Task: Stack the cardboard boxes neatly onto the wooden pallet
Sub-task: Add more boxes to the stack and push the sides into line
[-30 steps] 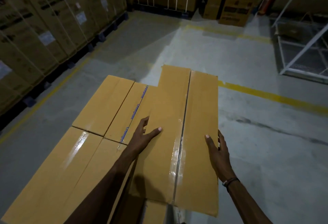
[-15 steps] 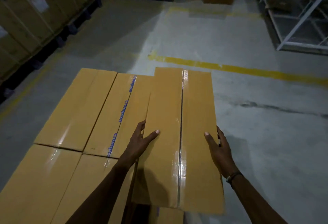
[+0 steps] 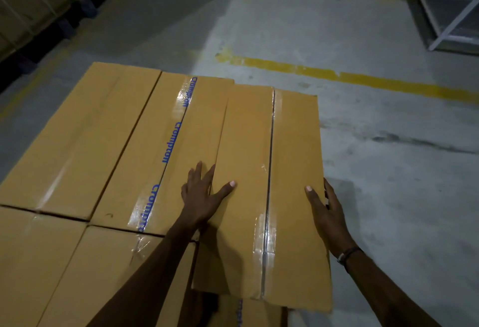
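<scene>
A grey concrete floor [image 3: 337, 28] with a yellow line [image 3: 363, 78] runs past the stack of boxes [image 3: 90, 132]; no pallet shows beneath it. The long box [image 3: 293, 197] lies at the stack's right edge, its near end lifted, probably being slid level with its neighbour. The left hand [image 3: 202, 197] holds its left edge, thumb on top, fingers down the side; the right hand [image 3: 326, 212] clasps the right edge likewise. A white rack [image 3: 445, 16] stands far right, strapped cartons [image 3: 28, 3] far left.
</scene>
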